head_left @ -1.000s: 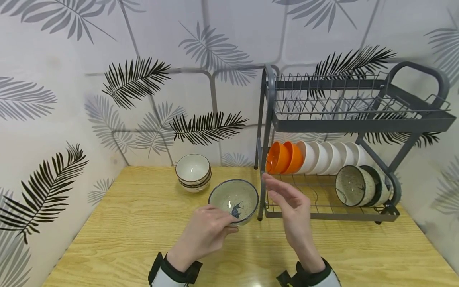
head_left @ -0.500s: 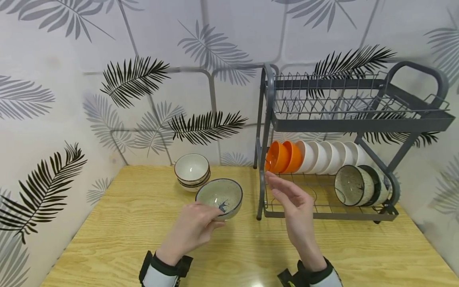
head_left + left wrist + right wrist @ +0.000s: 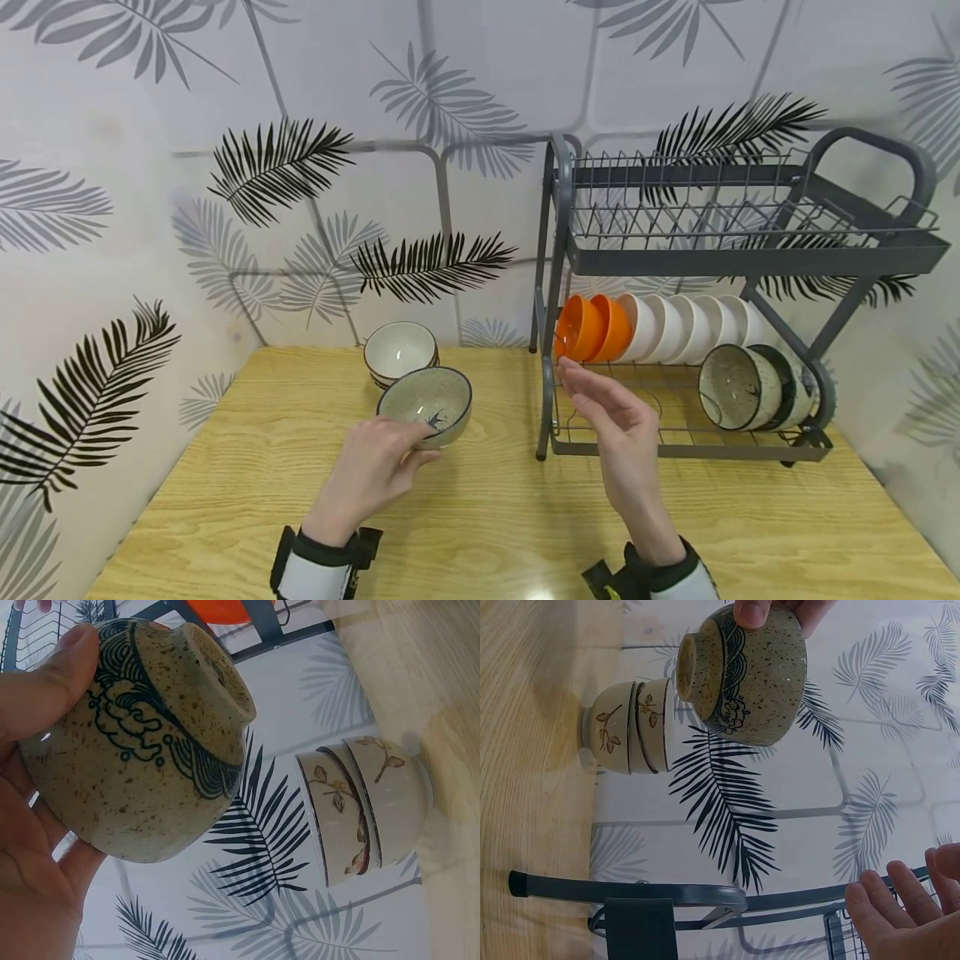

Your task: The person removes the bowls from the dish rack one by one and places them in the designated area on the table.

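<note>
Speckled bowl [image 3: 442, 423]: round, glazed, ring-footed, blue-rimmed, dark wave band outside. Tilted in the air, pinched at its near edge by the left hand [image 3: 367, 473]. Right hand [image 3: 621, 437], fingers loosely extended and gripping nothing, near the left leg of the rack [image 3: 697, 262].

Rack is grey framing and wire, two tiers. Table [image 3: 495, 533]: pale wood grain, bare between the held bowl and the rack leg. A gap shows in the right wrist view between the held bowl and the white stack [image 3: 399, 350], brown leaf-painted, smooth.

Counts: stack, at least two; lower tier, two orange bowls [image 3: 613, 329], several white bowls [image 3: 686, 329] leaning in a row, two speckled-patterned bowls [image 3: 738, 387] in front.
</note>
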Available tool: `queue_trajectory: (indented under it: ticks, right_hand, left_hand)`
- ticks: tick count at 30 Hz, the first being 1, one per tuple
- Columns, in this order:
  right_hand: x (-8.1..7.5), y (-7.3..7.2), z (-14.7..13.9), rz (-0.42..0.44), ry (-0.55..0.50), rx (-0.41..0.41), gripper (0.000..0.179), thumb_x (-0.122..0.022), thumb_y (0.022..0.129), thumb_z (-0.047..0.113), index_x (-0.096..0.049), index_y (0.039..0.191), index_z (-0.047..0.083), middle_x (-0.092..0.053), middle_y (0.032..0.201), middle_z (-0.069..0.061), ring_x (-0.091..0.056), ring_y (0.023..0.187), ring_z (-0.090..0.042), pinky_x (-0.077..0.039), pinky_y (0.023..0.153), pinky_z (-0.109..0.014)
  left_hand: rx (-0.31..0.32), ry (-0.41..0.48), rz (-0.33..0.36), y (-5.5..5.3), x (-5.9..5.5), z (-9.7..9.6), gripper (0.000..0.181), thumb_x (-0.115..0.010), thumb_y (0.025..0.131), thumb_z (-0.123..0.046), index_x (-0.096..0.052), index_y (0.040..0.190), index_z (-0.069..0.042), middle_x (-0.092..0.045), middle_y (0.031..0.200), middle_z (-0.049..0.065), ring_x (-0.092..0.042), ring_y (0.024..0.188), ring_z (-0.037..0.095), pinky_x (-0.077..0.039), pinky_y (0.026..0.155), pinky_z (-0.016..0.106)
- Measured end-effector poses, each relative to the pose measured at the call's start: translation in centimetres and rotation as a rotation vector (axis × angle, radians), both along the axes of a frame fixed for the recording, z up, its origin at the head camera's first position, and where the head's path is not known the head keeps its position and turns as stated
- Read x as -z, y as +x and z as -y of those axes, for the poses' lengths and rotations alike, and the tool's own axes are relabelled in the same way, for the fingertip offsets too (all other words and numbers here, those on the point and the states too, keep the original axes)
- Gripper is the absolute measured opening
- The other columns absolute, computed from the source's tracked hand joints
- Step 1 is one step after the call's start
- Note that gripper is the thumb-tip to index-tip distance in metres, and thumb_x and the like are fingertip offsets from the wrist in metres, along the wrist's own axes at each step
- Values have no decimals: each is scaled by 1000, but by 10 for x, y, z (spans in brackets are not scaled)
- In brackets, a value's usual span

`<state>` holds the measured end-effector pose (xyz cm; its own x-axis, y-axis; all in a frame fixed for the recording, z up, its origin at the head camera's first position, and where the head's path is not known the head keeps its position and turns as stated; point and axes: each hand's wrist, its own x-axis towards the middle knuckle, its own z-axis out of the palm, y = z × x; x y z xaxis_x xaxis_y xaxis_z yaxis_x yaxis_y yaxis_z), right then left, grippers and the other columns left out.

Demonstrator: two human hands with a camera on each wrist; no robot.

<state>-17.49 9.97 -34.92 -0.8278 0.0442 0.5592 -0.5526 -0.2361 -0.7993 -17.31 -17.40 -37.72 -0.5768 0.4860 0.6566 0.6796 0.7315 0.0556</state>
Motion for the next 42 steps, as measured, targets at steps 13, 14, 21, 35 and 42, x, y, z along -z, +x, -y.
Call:
queue_trajectory:
  ticks: [13, 14, 21, 35, 42]
  right_hand:
    - [0, 0, -4, 1, -3, -7, 25, -51, 93, -10, -55, 115, -22, -63, 123, -20, -57, 113, -34, -51, 96, -29]
    - [1, 0, -4, 4, -3, -10, 25, -51, 93, -10, -55, 115, -21, -63, 123, -19, -57, 113, -33, -50, 97, -29]
    - [4, -2, -3, 8, -1, -12, 25, -51, 93, -10, -55, 115, -22, -62, 123, -21, -58, 113, -28, -50, 97, -29]
    - [-1, -3, -6, 6, 13, 10, 25, -52, 94, -9, -56, 115, -20, -63, 123, -20, -59, 111, -27, -51, 95, -27]
    - [0, -1, -7, 17, -3, 11, 25, -53, 93, -8, -56, 115, -21, -61, 123, -25, -59, 112, -29, -51, 96, -28]
  left_hand:
    - [20, -72, 95, -20, 36, -28, 10, -78, 75, -23, -69, 77, -18, -66, 66, -10, -62, 61, 11, -55, 55, 34]
    - [12, -76, 109, -21, 40, -30, 10, -78, 76, -23, -70, 78, -17, -67, 66, -9, -62, 62, 12, -55, 56, 34]
    - [-26, -119, 192, -27, 60, -32, 9, -77, 76, -23, -72, 79, -17, -62, 62, -8, -56, 56, 11, -47, 47, 29]
    - [-58, -204, 276, -52, 67, -40, 13, -75, 79, -21, -65, 71, -20, -51, 58, -10, -53, 55, 10, -46, 44, 29]
    - [-70, -225, 335, -85, 65, -51, 11, -74, 81, -19, -66, 75, -16, -57, 64, -4, -56, 60, 15, -50, 48, 34]
